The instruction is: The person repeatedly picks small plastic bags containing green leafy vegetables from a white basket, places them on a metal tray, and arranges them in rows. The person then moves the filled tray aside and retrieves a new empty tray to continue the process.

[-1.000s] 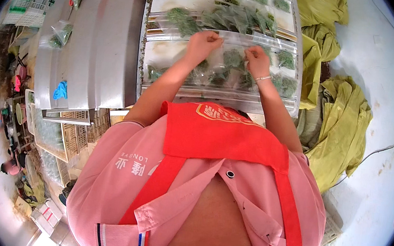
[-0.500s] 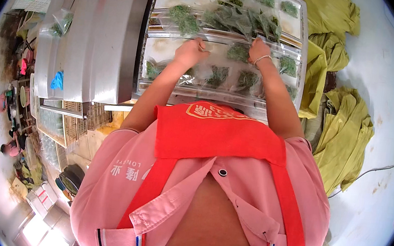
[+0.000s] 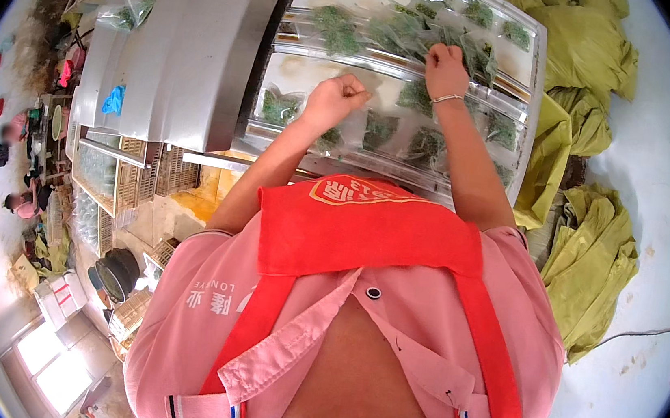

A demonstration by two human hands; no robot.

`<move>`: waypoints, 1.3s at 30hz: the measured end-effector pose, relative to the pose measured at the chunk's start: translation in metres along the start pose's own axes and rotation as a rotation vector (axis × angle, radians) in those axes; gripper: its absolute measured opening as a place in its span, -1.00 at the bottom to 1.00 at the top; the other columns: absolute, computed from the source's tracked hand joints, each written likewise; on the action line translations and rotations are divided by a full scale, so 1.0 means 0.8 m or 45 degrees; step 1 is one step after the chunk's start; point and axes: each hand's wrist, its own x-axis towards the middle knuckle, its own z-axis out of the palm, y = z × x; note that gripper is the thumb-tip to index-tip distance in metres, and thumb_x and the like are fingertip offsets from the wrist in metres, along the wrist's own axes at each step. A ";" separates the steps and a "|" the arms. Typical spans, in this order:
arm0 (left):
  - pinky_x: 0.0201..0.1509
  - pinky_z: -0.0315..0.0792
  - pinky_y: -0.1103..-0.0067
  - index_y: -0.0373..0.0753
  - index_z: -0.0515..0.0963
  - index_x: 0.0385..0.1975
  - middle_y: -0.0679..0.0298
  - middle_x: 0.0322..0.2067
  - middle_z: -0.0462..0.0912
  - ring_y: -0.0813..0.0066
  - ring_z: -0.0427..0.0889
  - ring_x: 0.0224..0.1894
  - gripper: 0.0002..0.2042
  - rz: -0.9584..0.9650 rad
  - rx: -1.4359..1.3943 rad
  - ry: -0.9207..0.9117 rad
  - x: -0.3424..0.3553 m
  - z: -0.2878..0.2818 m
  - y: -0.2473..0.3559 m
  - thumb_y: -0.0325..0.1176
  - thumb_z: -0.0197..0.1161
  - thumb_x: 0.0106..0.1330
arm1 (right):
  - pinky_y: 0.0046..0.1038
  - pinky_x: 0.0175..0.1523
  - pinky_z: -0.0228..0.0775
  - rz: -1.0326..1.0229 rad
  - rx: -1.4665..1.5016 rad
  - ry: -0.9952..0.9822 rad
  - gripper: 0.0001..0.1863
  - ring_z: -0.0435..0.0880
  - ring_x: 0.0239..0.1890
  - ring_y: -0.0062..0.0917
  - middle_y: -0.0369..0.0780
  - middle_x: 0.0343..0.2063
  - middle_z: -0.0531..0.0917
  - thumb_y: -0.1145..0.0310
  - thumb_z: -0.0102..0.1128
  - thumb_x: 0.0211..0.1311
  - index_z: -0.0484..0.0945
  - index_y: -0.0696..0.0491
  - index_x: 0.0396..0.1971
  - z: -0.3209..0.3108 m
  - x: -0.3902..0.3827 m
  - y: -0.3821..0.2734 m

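Note:
Clear plastic bags of green plant pieces lie on the white bed of a metal packing machine [image 3: 300,75]. My right hand [image 3: 447,75] is closed at the edge of a heap of bags [image 3: 406,33] across the middle metal bars, its fingers pinching a bag there. My left hand [image 3: 334,101] hovers over the bare left part of the near bed, its thumb and fingers pressed together; whatever is in them is too small to make out. A near row holds a bag [image 3: 279,107] at left, another bag [image 3: 379,130] mid-row and several more under my right forearm.
The machine's broad steel lid [image 3: 181,46] stands at left, with a blue glove [image 3: 114,99] and a bag [image 3: 131,12] on it. Yellow-green cloth [image 3: 591,260] is heaped at right. Wicker crates [image 3: 130,175] stand below the lid.
My right hand has moved from the near row to the heap of bags. My left hand has shifted slightly right. A blue-gloved hand at the far edge has gone from view.

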 end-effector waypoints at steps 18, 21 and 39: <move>-0.22 0.41 0.70 -0.36 0.54 -0.28 0.30 -0.35 0.63 0.64 0.55 -0.30 -0.85 0.252 -0.356 -0.161 0.008 -0.077 0.000 -0.48 0.22 0.18 | -0.67 -0.52 0.37 0.531 1.312 -0.350 -0.88 0.61 -0.53 -0.65 -0.31 -0.53 0.56 0.40 0.11 0.18 0.44 0.13 -0.37 -0.003 -0.106 -0.107; -0.28 0.41 0.69 -0.33 0.58 -0.36 0.29 -0.44 0.65 0.63 0.58 -0.38 -0.84 0.172 -0.350 -0.089 0.023 -0.078 -0.017 -0.40 0.27 0.11 | -0.59 -0.48 0.41 0.578 1.085 -0.308 -0.84 0.62 -0.49 -0.57 -0.26 -0.50 0.59 0.35 0.14 0.14 0.44 0.12 -0.39 0.012 -0.100 -0.092; -0.60 0.31 0.60 -0.31 0.52 -0.20 0.22 -0.46 0.65 0.54 0.53 -0.54 -0.60 -0.553 -0.199 -0.320 0.054 -0.116 -0.057 -0.10 0.24 0.13 | -0.23 -0.17 0.45 0.332 -0.191 -0.670 -0.68 0.59 -0.22 -0.13 0.07 -0.39 0.60 0.47 -0.05 0.10 0.40 0.28 -0.13 0.081 -0.001 -0.046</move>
